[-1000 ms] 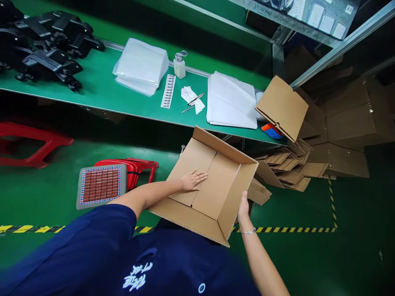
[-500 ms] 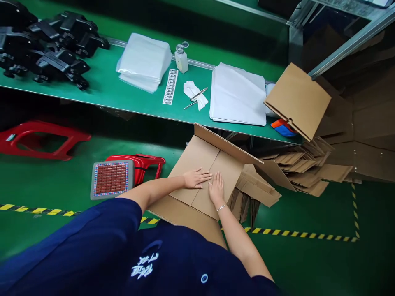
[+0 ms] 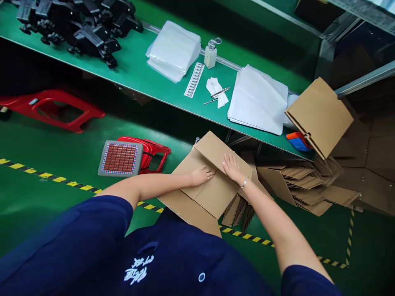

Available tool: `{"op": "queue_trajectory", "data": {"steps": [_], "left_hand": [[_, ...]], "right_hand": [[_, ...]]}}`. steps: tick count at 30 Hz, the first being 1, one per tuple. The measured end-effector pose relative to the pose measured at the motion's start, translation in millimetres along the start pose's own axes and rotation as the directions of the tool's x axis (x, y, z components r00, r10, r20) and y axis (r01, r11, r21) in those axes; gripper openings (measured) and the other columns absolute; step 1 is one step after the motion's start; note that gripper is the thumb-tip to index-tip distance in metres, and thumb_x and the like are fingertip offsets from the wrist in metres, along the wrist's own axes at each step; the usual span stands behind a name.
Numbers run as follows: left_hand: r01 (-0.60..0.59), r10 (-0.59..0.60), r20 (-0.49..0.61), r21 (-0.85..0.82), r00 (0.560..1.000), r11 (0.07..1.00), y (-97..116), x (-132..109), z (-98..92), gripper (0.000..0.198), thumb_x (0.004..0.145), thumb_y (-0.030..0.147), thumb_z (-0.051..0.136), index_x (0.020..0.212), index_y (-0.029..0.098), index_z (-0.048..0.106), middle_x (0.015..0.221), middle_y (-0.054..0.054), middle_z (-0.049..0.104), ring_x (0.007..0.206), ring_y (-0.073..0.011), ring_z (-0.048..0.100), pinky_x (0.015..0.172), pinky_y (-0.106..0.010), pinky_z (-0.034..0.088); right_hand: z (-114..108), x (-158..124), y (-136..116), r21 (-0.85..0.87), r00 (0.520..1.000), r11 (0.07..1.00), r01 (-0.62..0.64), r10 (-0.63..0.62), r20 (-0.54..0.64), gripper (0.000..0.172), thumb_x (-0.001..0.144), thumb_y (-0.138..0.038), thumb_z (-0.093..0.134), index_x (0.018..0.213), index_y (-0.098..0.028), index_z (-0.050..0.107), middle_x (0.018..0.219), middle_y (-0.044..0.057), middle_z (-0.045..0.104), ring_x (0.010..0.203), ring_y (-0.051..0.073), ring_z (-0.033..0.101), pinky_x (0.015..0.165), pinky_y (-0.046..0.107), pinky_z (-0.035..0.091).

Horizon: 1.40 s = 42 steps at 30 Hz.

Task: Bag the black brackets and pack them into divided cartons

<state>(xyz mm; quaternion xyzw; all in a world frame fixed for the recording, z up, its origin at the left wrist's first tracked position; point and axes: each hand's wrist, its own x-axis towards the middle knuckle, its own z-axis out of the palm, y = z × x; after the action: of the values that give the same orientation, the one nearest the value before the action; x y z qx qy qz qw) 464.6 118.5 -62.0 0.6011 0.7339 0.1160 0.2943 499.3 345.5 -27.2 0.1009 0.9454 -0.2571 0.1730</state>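
Observation:
A brown cardboard box (image 3: 210,193) rests against my lap, its flaps folded inward. My left hand (image 3: 202,175) lies flat on the near flaps, fingers stretched out. My right hand (image 3: 232,167) presses flat on the far flap, which is folded down over the others. A thin bracelet shows on that wrist. Neither hand holds anything.
A green workbench (image 3: 138,70) carries black plastic parts (image 3: 83,24), stacks of white bags (image 3: 174,51) and white sheets (image 3: 259,100), a label strip, a small bottle (image 3: 210,53) and tweezers. Flattened cartons (image 3: 308,185) pile at the right. A red stool with cushion (image 3: 123,157) stands left.
My right hand left the box's right wall, moved onto the flaps, then pushed the far flap down. The left hand stayed flat. The view shifted left.

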Motion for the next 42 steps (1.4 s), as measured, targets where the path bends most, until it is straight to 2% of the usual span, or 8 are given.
{"op": "queue_trajectory", "data": {"steps": [4, 9, 11, 15, 19, 31, 38, 42], "left_hand": [[0.093, -0.092, 0.016, -0.045, 0.996, 0.995, -6.6, -87.9, -8.5, 0.024, 0.084, 0.034, 0.059, 0.1, 0.022, 0.071, 0.092, -0.01, 0.075, 0.089, -0.024, 0.068, 0.102, -0.044, 0.039], [0.103, -0.113, -0.206, -0.059, 0.972, 0.993, 8.1, -198.0, -10.7, 0.034, 0.094, 0.047, 0.043, 0.098, 0.027, 0.071, 0.085, -0.003, 0.074, 0.083, -0.0183, 0.067, 0.106, -0.041, 0.036], [0.172, -0.167, -0.335, -0.014, 0.927, 0.985, 9.0, -183.5, -17.9, 0.038, 0.096, 0.043, 0.038, 0.104, 0.024, 0.071, 0.092, -0.005, 0.075, 0.09, -0.0189, 0.067, 0.107, -0.039, 0.037], [0.401, -0.369, -0.467, -0.034, 0.803, 0.916, -22.3, -73.6, -41.2, 0.046, 0.097, 0.034, 0.033, 0.135, 0.017, 0.054, 0.138, -0.012, 0.056, 0.131, -0.028, 0.047, 0.115, -0.053, 0.022], [0.428, -0.431, -0.396, -0.102, 0.811, 0.898, -59.9, 1.5, -40.6, 0.053, 0.097, 0.033, 0.032, 0.146, 0.014, 0.038, 0.155, -0.012, 0.033, 0.144, -0.0284, 0.026, 0.117, -0.059, 0.012], [0.618, -0.627, -0.362, -0.157, 0.69, 0.771, -39.3, 9.4, -11.6, 0.057, 0.096, 0.029, 0.03, 0.151, 0.014, 0.03, 0.158, -0.011, 0.027, 0.146, -0.0285, 0.021, 0.117, -0.055, 0.014], [0.659, -0.676, -0.35, -0.186, 0.648, 0.728, -7.9, 8.7, -13.7, 0.057, 0.095, 0.028, 0.032, 0.15, 0.013, 0.031, 0.158, -0.011, 0.026, 0.145, -0.0266, 0.026, 0.117, -0.051, 0.017], [0.733, -0.747, -0.465, -0.26, 0.475, 0.629, 24.4, -22.3, -30.0, 0.058, 0.09, 0.027, 0.04, 0.146, 0.014, 0.039, 0.148, -0.013, 0.046, 0.135, -0.0288, 0.042, 0.117, -0.054, 0.016]], "right_hand": [[65.9, -20.5, -11.6, -0.171, 0.994, 0.982, -0.085, 0.072, -0.081, 0.059, 0.097, -0.04, 0.035, 0.151, -0.017, 0.028, 0.16, 0.018, 0.015, 0.147, 0.037, 0.012, 0.112, 0.065, 0.016], [82.4, -18.0, -5.7, -0.259, 0.987, 0.963, -0.075, 0.034, -0.158, 0.06, 0.097, -0.042, 0.033, 0.152, -0.018, 0.027, 0.16, 0.019, 0.015, 0.146, 0.038, 0.011, 0.11, 0.065, 0.018], [82.3, -16.7, -6.4, -0.254, 0.987, 0.965, -0.072, 0.034, -0.154, 0.059, 0.098, -0.042, 0.032, 0.152, -0.018, 0.027, 0.16, 0.019, 0.015, 0.147, 0.037, 0.011, 0.111, 0.064, 0.017], [67.7, -14.4, -3.9, -0.214, 0.995, 0.973, -0.084, 0.071, -0.067, 0.06, 0.098, -0.042, 0.031, 0.152, -0.018, 0.024, 0.161, 0.018, 0.012, 0.147, 0.035, 0.008, 0.111, 0.065, 0.016], [43.0, -20.8, 4.9, -0.164, 0.989, 0.986, -0.006, 0.03, 0.143, 0.06, 0.097, -0.044, 0.032, 0.152, -0.02, 0.027, 0.16, 0.014, 0.017, 0.148, 0.03, 0.014, 0.114, 0.056, 0.022], [99.3, -55.4, -12.1, -0.298, 0.969, 0.924, 0.241, -0.211, 0.131, 0.062, 0.097, -0.042, 0.039, 0.152, -0.016, 0.027, 0.16, 0.015, 0.017, 0.147, 0.032, 0.015, 0.115, 0.057, 0.016], [52.4, -19.7, -2.4, -0.227, 0.866, 0.85, 0.475, -0.405, 0.292, 0.061, 0.096, -0.041, 0.038, 0.152, -0.021, 0.026, 0.161, 0.008, 0.017, 0.148, 0.031, 0.013, 0.115, 0.058, 0.016], [20.6, 12.0, 2.6, -0.19, 0.742, 0.742, 0.643, -0.542, 0.395, 0.059, 0.096, -0.038, 0.038, 0.152, -0.026, 0.025, 0.161, 0.003, 0.018, 0.148, 0.029, 0.013, 0.116, 0.057, 0.017]]}}
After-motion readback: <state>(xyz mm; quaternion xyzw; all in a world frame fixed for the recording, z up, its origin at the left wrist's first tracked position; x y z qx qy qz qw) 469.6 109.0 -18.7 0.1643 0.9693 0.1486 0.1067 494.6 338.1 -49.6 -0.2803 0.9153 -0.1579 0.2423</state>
